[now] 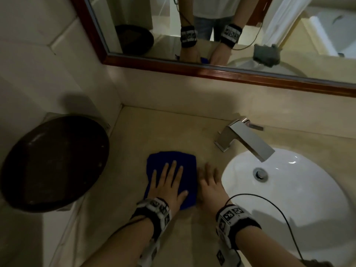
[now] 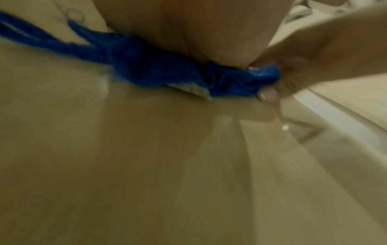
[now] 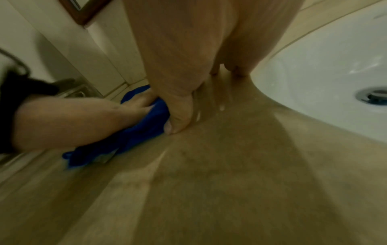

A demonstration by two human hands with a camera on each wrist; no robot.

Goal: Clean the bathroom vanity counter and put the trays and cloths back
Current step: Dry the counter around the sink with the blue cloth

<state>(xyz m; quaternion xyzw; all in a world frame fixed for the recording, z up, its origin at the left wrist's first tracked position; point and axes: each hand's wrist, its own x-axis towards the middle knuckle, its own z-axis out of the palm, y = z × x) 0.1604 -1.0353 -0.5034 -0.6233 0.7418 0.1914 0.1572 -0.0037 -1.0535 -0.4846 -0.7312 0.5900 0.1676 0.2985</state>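
A blue cloth [image 1: 173, 160] lies flat on the beige vanity counter [image 1: 173, 128], left of the sink. My left hand [image 1: 169, 182] presses on it with straight, spread fingers. My right hand [image 1: 210, 182] rests flat on the counter just right of the cloth. In the right wrist view its thumb [image 3: 178, 122] touches the bunched edge of the blue cloth [image 3: 142, 131]. The left wrist view shows the blue cloth [image 2: 146, 66] under my palm. A dark round tray [image 1: 54, 162] sits off the counter's left end.
The white sink basin [image 1: 289, 189] with its drain fills the right side, and a chrome faucet [image 1: 244, 139] stands behind it. A wood-framed mirror [image 1: 212, 70] runs along the back wall. A grey cloth [image 1: 316, 264] shows at the bottom right edge.
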